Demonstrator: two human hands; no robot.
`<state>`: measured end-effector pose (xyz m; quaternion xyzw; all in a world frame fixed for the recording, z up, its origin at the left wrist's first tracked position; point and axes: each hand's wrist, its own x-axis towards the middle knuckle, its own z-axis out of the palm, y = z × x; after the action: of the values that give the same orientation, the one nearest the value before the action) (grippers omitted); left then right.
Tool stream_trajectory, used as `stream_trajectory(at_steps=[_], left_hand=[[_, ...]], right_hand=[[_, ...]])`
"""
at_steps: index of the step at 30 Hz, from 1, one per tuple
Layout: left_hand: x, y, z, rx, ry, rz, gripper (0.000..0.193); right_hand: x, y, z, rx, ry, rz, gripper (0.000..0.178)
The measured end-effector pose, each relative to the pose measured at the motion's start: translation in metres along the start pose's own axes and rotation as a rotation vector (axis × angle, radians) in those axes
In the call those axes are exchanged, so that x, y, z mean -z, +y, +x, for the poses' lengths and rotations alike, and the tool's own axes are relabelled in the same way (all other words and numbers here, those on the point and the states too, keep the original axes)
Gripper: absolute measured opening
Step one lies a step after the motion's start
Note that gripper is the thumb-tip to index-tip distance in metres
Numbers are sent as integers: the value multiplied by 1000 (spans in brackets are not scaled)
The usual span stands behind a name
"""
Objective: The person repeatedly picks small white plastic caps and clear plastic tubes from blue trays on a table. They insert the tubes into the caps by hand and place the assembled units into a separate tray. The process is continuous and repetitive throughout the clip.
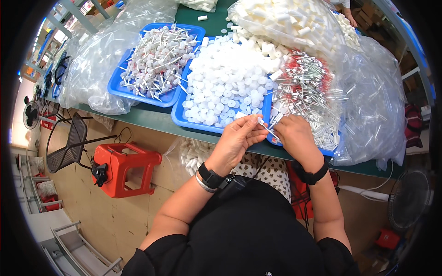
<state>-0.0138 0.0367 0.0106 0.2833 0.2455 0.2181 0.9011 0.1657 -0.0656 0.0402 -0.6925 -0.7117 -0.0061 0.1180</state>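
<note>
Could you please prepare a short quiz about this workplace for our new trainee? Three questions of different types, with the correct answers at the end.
1. On which wrist is the silver bracelet?
2. Fill in: the middle blue tray mostly holds small whitish ____.
3. True or false: the left hand is empty.

Key:
1. The left.
2. Discs.
3. False: the left hand pinches a small stemmed part.

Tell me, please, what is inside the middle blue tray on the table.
The middle blue tray holds a heap of pale discs, with white cylinders at its far right. The heap covers its bottom; anything underneath cannot be seen.
</note>
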Motion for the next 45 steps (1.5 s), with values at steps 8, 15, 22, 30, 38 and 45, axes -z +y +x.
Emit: stream_trajectory(at_steps=[8,15,22,30,38,45], left_hand=[[-5,2,-1,-43,55,-88,36],[-8,0,2,-57,87,-132,33],[-8,0,1,-63,111,-120,32],[-10,-12,-2,-46,34,-37,35],[-16,-11,-10,-105,32,235,33],[14,62,-2,-467,223,378,30]], right_hand=[[12,-3,-1,-271,56,540,7],[18,-8,-12,-322,159,716,9],[17,-10,-15,-304,186,717,9],[8,-16,-13,-264,211,756,11],[4,-23,-9,-618,-112,1447,28],[5,-7,9,-429,251,423,23]])
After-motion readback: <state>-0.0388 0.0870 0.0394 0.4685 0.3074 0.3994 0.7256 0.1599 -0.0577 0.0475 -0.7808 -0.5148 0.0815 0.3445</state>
